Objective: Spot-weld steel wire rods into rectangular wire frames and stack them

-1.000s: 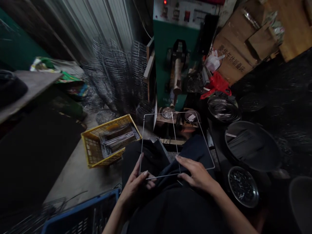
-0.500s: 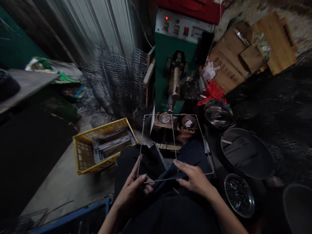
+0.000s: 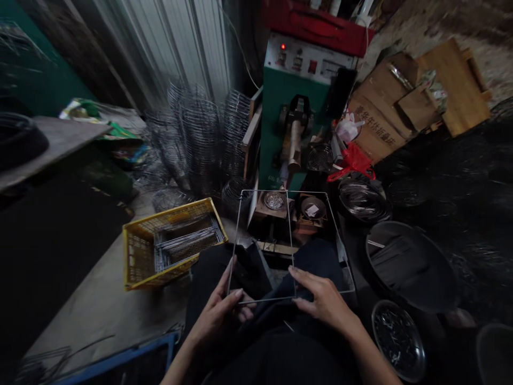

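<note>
While the left hand [image 3: 225, 300] clamps its fingers on the near left corner, the rectangular wire frame [image 3: 290, 230] is held out over the dark trousers [image 3: 320, 259], its far edge toward the green machine [image 3: 274, 117]. The right hand [image 3: 324, 300] has its fingers clamped at the near end of the middle wire [image 3: 292, 248]. To the left, a yellow plastic crate [image 3: 137, 255] holds metal rods [image 3: 188, 240]; wire stacks [image 3: 198, 133] stand beyond. To the right, a round metal bowl [image 3: 420, 353] contains small pieces [image 3: 395, 331]

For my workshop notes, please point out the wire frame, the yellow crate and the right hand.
Wire frame [image 3: 290, 235], head view: its middle bar.
Yellow crate [image 3: 138, 256], head view: its left wall.
Right hand [image 3: 324, 300], head view: its back.
</note>
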Available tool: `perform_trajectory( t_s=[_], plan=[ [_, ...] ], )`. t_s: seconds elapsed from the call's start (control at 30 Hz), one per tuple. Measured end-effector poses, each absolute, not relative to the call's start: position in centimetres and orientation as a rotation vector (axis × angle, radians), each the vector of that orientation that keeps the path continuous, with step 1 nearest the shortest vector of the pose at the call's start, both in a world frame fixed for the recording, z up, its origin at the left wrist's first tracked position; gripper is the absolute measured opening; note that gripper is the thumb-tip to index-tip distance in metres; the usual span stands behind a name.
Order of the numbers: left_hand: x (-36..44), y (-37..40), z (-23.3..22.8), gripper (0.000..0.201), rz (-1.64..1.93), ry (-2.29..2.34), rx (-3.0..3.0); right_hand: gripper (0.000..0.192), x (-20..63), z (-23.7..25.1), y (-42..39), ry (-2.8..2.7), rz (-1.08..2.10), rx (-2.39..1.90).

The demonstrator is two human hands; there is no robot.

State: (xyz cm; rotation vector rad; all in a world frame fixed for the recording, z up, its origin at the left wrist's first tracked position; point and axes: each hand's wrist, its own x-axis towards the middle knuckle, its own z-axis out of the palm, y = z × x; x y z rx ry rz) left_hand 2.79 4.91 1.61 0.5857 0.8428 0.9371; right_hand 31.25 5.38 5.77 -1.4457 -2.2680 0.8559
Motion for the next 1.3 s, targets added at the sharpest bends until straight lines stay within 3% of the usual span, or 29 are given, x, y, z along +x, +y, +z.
perform_trajectory(
  t_s=[0.8, 0.97, 1.1, 1.3],
  plan=[
    [2.8, 6.0, 1.3, 0.096, 0.923, 0.841, 0.708, 0.07, 31.2, 4.7, 6.0, -2.226, 0.844, -1.412],
    [3.0, 11.6, 0.0, 0.1, 0.977, 0.735, 0.755, 0.06, 31.3, 3.7, 10.3, -2.261, 0.482, -1.52],
    [3.3, 19.0, -0.2, 0.101, 1.04, 0.673, 0.766, 0.063, 31.8, 4.5, 17.2, -2.186, 0.172, -1.598],
    [3.1, 27.2, 0.6, 0.096, 1.067, 0.643, 0.768, 0.047, 33.8, 5.3, 25.9, -2.162, 0.079, -1.559]
  ],
)
